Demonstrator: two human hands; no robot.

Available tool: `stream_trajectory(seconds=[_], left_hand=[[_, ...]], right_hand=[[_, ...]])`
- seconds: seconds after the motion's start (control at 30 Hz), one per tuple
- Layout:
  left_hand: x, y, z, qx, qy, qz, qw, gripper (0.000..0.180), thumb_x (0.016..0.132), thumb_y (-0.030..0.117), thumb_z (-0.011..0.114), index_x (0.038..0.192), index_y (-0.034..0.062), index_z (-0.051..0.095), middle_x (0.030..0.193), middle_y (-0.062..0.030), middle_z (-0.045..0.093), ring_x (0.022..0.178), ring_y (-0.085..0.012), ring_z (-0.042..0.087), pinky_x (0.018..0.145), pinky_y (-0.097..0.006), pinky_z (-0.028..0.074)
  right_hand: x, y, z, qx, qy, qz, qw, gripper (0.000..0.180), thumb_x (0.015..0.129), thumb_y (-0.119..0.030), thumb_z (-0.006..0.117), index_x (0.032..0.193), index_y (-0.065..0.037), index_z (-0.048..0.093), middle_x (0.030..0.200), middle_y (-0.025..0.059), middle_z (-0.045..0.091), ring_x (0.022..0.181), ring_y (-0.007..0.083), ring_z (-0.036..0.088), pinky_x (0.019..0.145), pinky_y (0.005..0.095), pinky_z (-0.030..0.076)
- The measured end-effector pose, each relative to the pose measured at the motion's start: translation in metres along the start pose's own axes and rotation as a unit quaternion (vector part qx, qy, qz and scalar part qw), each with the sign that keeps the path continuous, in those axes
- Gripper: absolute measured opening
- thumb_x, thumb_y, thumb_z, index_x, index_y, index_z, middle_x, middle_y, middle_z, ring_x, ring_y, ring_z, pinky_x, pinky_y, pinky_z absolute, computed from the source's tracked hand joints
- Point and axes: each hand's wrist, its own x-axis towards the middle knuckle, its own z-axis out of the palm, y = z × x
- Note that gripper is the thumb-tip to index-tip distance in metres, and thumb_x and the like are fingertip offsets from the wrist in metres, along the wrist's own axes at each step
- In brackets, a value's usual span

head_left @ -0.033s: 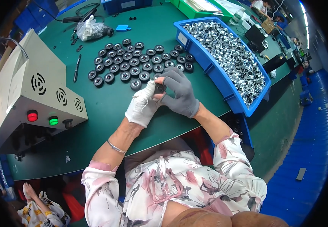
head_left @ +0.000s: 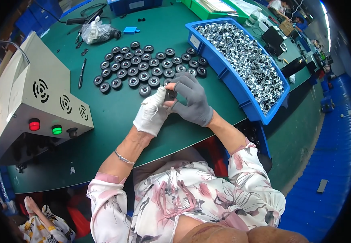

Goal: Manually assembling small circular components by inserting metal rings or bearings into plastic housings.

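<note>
My left hand (head_left: 153, 111) wears a white glove and my right hand (head_left: 193, 101) a grey glove with bare fingertips. Both meet over the green table (head_left: 114, 121), pinching one small black round part (head_left: 169, 95) between their fingertips. Just beyond the hands, several matching black round parts (head_left: 147, 67) lie in rows on the table. A long blue bin (head_left: 224, 77) to the right is heaped with shiny silver ring-shaped parts (head_left: 248, 56).
A grey machine box (head_left: 42, 101) with a red and a green button stands at the left. A black pen (head_left: 80, 73), a clear plastic bag (head_left: 96, 32) and a small blue block (head_left: 130, 29) lie at the back. Other workstations stretch away at the far right.
</note>
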Motion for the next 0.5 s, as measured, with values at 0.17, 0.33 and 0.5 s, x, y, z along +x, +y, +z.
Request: stream_trajectory(seconds=[0.17, 0.33, 0.5], left_hand=[[0.006, 0.002, -0.017, 0.031, -0.023, 0.028, 0.999, 0.033, 0.105, 0.034, 0.058, 0.119, 0.0041, 0.064, 0.107, -0.0023, 0.063, 0.094, -0.0115, 0.059, 0.089, -0.029, 0.049], [0.004, -0.001, -0.013, 0.025, 0.009, 0.029, 0.999, 0.033, 0.104, 0.033, 0.06, 0.118, 0.0031, 0.064, 0.107, -0.0023, 0.062, 0.095, -0.0114, 0.059, 0.087, -0.028, 0.049], [0.004, -0.001, -0.006, 0.012, 0.025, 0.02, 0.999, 0.036, 0.104, 0.035, 0.059, 0.119, 0.0029, 0.063, 0.11, -0.0029, 0.062, 0.093, -0.0123, 0.06, 0.084, -0.029, 0.051]], right_hand=[[0.004, -0.008, 0.006, 0.03, 0.018, 0.032, 0.999, 0.044, 0.067, -0.018, 0.085, 0.105, -0.002, 0.068, 0.099, 0.0108, 0.065, 0.093, 0.0295, 0.059, 0.082, 0.0392, 0.049], [0.003, -0.006, 0.002, 0.01, 0.007, 0.03, 0.999, 0.044, 0.066, -0.018, 0.085, 0.104, -0.003, 0.069, 0.097, 0.011, 0.065, 0.093, 0.0303, 0.059, 0.082, 0.0396, 0.05], [0.004, -0.005, 0.002, -0.009, 0.025, 0.002, 1.0, 0.043, 0.064, -0.017, 0.085, 0.102, -0.003, 0.069, 0.095, 0.0109, 0.064, 0.094, 0.0308, 0.06, 0.081, 0.0413, 0.05]])
